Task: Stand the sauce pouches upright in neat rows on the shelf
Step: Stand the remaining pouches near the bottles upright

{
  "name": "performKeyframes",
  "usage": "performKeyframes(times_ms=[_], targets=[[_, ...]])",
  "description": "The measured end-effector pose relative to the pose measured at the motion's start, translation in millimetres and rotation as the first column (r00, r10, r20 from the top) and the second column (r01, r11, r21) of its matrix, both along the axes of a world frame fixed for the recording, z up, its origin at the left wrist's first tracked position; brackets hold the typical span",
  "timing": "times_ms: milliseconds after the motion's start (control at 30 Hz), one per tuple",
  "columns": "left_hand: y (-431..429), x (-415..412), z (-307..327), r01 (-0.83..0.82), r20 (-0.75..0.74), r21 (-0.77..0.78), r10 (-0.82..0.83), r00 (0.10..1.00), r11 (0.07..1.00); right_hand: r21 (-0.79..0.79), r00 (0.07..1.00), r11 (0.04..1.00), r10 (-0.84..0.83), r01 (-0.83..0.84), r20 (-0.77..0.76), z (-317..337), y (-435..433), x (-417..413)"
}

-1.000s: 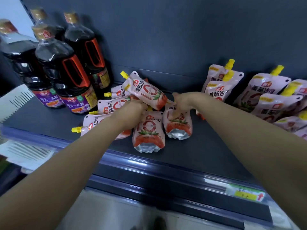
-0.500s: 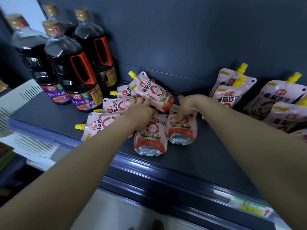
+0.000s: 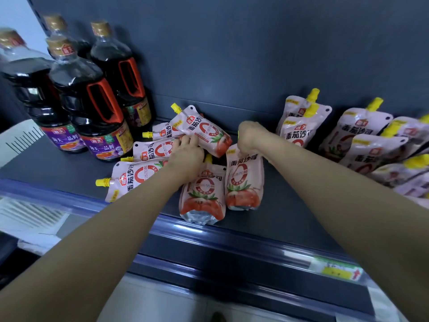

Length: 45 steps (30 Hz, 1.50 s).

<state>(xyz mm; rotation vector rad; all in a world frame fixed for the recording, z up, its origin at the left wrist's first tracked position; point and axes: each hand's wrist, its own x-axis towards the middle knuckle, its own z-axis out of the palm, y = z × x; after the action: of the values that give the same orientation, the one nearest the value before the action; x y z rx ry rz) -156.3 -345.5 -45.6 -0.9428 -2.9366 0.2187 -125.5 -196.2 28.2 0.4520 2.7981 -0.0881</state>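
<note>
Your left hand lies fingers-down on a tilted pouch mid-shelf; your right hand pinches the top of an upright pouch near the front edge.

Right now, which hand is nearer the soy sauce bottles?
Left. The left hand rests on the fallen pouches just right of the soy sauce bottles; the right hand is farther right, gripping another pouch's top.

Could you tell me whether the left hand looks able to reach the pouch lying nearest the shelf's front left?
Probably yes: that pouch lies flat beside the left forearm, uncovered, while the left hand rests on neighbouring pouches.
</note>
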Motion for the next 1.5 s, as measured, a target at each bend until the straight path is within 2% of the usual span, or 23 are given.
performKeyframes(times_ms=[167, 300, 400, 533, 667, 767, 967, 1167, 1333, 1500], targets=[[-6.5, 1.6, 9.4, -0.12, 0.097, 0.222, 0.101, 0.99, 0.968, -0.031, 0.987, 0.999, -0.012, 0.007, -0.163, 15.8, -0.9, 16.1], [-2.7, 11.3, 33.3, -0.154, 0.209, 0.455, 0.063, 0.976, 0.877, -0.002, 0.979, 0.999, -0.044, 0.045, -0.2, 36.6, 3.0, 32.3], [3.2, 20.7, 51.4, -0.199, 0.331, 0.537, 0.013, 0.944, 0.82, 0.062, 0.976, 0.995, -0.066, 0.08, -0.206, 51.7, 14.3, 47.3], [9.7, 30.3, 67.1, -0.249, 0.397, 0.61, -0.019, 0.917, 0.752, 0.17, 0.977, 0.974, -0.12, 0.15, -0.179, 56.1, 31.5, 63.2], [17.0, 41.8, 80.4, -0.285, 0.452, 0.718, -0.114, 0.885, 0.636, 0.154, 0.963, 0.971, -0.146, 0.183, -0.225, 60.5, 47.8, 77.4], [22.6, 51.7, 86.5, -0.285, 0.479, 0.752, -0.196, 0.856, 0.595, 0.14, 0.968, 0.979, -0.111, 0.145, -0.225, 66.5, 51.3, 86.8], [38.7, 68.0, 80.7, -0.367, 0.57, 0.775, -0.317, 0.758, 0.515, 0.103, 0.959, 0.979, -0.145, 0.174, -0.242, 74.8, 57.3, 93.6], [67.4, 92.1, 73.6, -0.452, 0.607, 0.783, -0.362, 0.708, 0.428, -0.028, 0.888, 0.965, -0.25, 0.259, -0.385, 82.0, 69.7, 106.0], [88.6, 108.0, 73.1, -0.41, 0.572, 0.809, -0.407, 0.712, 0.421, -0.075, 0.831, 0.956, -0.285, 0.285, -0.478, 82.5, 79.9, 118.2], [92.6, 114.8, 74.2, -0.347, 0.554, 0.805, -0.4, 0.73, 0.482, -0.067, 0.8, 0.951, -0.291, 0.302, -0.525, 87.0, 79.5, 128.0]])
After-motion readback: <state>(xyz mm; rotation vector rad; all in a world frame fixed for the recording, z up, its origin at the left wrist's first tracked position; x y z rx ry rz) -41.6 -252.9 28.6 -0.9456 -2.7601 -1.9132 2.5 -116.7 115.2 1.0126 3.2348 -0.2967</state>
